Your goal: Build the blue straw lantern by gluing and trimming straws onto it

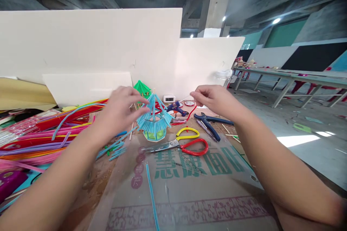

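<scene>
A small pavilion-like model of light blue pipe cleaners, with a tiered, pointed roof, stands at the middle of the table. Just left of it is my left hand, slightly blurred, its fingers apart and nothing visible in them. To the right and higher up, my right hand pinches a thin pale strand that points toward the model. What the strand is made of I cannot tell. Scissors with one yellow and one red handle lie open below the model. A single blue pipe cleaner lies nearer me.
Colourful pipe cleaners are heaped at left, near short blue pieces. Behind lie a glue gun, a small clock and a green model roof. Blue-handled cutters lie right. A white board stands behind.
</scene>
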`<state>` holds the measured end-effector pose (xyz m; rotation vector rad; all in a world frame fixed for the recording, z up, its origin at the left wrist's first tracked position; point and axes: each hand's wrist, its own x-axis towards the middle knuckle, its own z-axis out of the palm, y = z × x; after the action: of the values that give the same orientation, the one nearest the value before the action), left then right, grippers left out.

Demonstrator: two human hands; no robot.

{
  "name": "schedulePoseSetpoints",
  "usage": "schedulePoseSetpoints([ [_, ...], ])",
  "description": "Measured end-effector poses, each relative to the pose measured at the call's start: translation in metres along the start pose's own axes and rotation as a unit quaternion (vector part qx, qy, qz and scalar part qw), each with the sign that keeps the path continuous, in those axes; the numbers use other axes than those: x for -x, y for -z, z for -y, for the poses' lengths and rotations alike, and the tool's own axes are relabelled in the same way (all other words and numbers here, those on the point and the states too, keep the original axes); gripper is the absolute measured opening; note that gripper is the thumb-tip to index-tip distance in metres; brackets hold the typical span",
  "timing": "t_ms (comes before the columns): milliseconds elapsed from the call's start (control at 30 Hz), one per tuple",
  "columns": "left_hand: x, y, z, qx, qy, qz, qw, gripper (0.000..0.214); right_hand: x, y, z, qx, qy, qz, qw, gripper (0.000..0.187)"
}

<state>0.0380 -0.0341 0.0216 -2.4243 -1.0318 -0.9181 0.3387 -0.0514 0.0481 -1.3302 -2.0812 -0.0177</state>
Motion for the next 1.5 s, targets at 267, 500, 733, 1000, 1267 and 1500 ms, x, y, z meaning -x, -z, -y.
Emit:
schedulePoseSetpoints([
  [267,0.005,-0.034,-0.027,-0.014,-0.080,0.035,0.996,0.031,0.004,-0.071,0.015,-0.074,0.175,0.111,0.975,0.006],
  [500,0.003,-0.041,0.010,0.044,0.069,0.032,0.996,0.063,0.014,-0.102,0.018,0.133,0.356,0.055,0.923,0.018],
  [733,0.004,-0.038,0.005,0.086,0.135,0.108,0.981,0.069,0.016,-0.111,0.014,0.201,0.363,0.031,0.909,0.015],
  [1000,0.004,-0.041,0.006,0.114,0.146,0.130,0.974,0.067,0.017,-0.111,0.022,0.101,0.308,0.067,0.944,0.012],
  [1267,0.003,-0.038,0.005,0.112,0.145,0.141,0.973,0.066,0.008,-0.052,0.033,-0.050,0.189,0.013,0.981,0.022],
  [1500,0.004,-0.039,0.005,0.111,0.153,0.138,0.972,0.066,0.010,-0.010,0.023,-0.074,0.129,-0.074,0.986,0.015],
])
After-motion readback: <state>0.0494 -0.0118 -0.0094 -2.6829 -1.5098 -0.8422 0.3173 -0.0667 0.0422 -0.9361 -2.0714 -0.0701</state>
